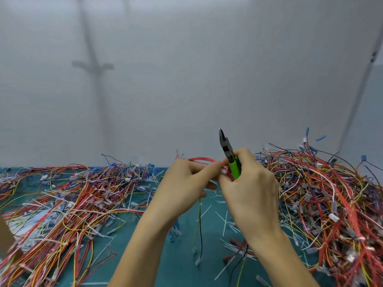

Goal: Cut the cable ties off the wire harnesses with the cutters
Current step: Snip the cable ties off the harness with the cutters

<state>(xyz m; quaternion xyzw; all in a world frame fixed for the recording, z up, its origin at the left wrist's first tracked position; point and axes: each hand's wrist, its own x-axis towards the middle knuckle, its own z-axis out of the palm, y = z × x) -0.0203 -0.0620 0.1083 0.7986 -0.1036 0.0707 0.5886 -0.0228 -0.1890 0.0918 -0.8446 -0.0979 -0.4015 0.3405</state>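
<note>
Your right hand (250, 183) gripped the green-handled cutters (226, 148), tip up, above the desk (178, 262). Your left hand (184, 183) pinched a red wire harness (202, 159) just beside the handles

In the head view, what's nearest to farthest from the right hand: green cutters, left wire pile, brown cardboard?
1. green cutters: gripped in the right hand itself.
2. left wire pile: leftward, beyond the left hand.
3. brown cardboard: at the far left edge.
</note>
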